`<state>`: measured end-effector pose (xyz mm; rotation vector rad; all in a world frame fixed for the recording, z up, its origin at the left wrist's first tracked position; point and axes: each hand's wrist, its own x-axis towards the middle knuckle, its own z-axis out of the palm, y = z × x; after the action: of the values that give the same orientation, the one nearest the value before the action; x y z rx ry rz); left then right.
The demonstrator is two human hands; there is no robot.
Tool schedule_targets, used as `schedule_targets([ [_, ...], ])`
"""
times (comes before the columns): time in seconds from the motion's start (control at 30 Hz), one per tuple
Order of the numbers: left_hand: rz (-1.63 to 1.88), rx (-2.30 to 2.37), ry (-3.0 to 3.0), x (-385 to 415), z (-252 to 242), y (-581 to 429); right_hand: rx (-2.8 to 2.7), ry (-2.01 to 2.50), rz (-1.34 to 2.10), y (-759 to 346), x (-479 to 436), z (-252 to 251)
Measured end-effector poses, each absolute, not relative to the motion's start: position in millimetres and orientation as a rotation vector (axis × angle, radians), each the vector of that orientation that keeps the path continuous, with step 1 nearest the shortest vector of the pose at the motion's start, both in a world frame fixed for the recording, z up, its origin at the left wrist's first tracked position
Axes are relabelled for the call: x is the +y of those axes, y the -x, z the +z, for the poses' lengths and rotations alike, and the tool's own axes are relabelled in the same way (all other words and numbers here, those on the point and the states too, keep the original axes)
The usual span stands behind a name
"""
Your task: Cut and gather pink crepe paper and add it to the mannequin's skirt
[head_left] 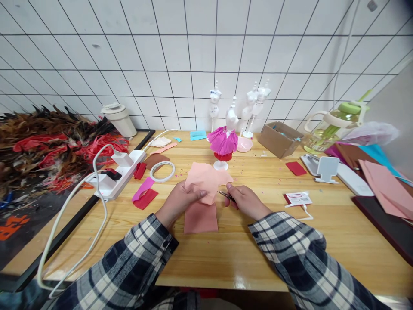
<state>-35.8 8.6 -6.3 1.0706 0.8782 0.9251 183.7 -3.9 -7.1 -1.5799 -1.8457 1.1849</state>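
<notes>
My left hand [184,199] pinches a sheet of pale peach crepe paper [200,178], thumb on top. Small scissors [226,195] are gripped in my right hand [242,199], their blades pointing left at the sheet's right part. A narrow flap of the sheet reaches over toward my right fingers. Partly under the sheet, a darker pink piece of paper [201,218] lies flat on the table. Just behind stands a small white dress form [231,116] wearing a magenta ruffled skirt [223,140] above a red layer.
At left are a tape roll [162,172], red paper scraps [146,199], a power strip [121,174] with cables and a feather pile [48,133]. Behind stand more white dress forms [251,103] and a cardboard box [279,140]. A bottle [332,129] and phone stand [327,168] are at right.
</notes>
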Motion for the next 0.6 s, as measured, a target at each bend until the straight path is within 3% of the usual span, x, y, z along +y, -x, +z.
schedule_targets([
  [0.6,0.865,0.828,-1.056,5.3,-6.2,30.8,-1.922,1.55,1.116,-178.1,-5.3,-7.9],
])
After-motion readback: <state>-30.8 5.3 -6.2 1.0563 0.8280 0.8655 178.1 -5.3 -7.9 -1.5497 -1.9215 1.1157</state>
